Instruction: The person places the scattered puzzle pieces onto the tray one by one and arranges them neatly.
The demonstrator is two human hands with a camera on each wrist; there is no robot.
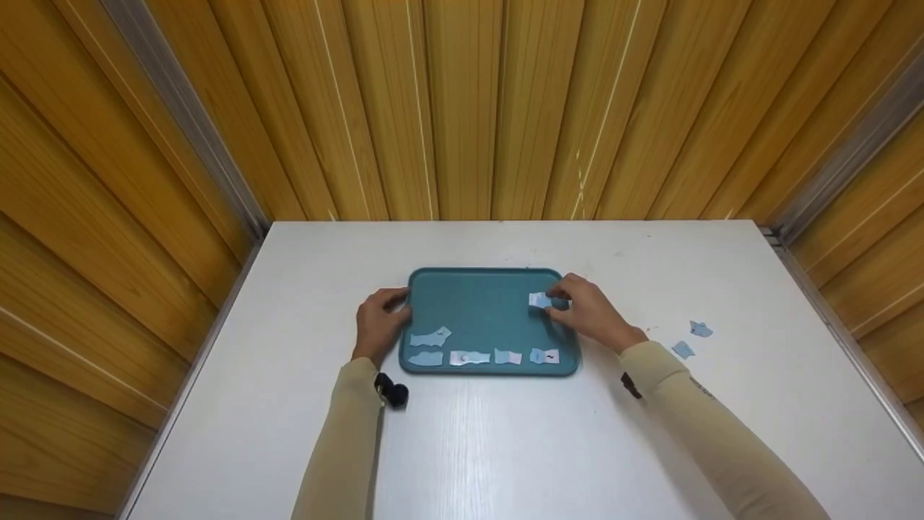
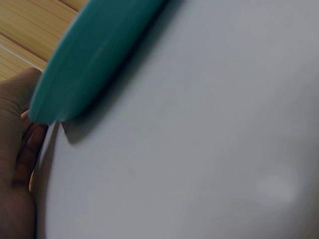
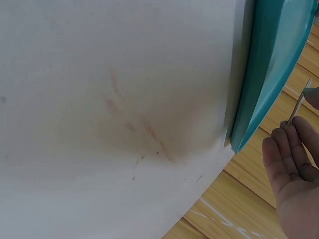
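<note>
A teal tray point(image 1: 469, 310) lies on the white table with torn pieces of light-blue paper on it. My left hand point(image 1: 379, 321) holds the tray's left edge, its thumb at the rim; in the left wrist view the fingers point(image 2: 32, 144) curl beside the tray's corner point(image 2: 84, 64). Over the tray's right side, my right hand point(image 1: 588, 310) pinches a torn paper piece point(image 1: 538, 300) between thumb and fingers. That piece appears edge-on in the right wrist view as a thin paper strip point(image 3: 298, 102). Along the near edge sit several scraps, including a printed scrap point(image 1: 544, 356) at the right.
Above the row's left end lies a larger torn scrap point(image 1: 431, 337) inside the tray. Two loose scraps rest on the table to the right, a jagged scrap point(image 1: 700, 328) and a squarish scrap point(image 1: 683, 349). Yellow wood-look panels point(image 1: 462, 108) stand behind the table point(image 1: 469, 448) and at both sides.
</note>
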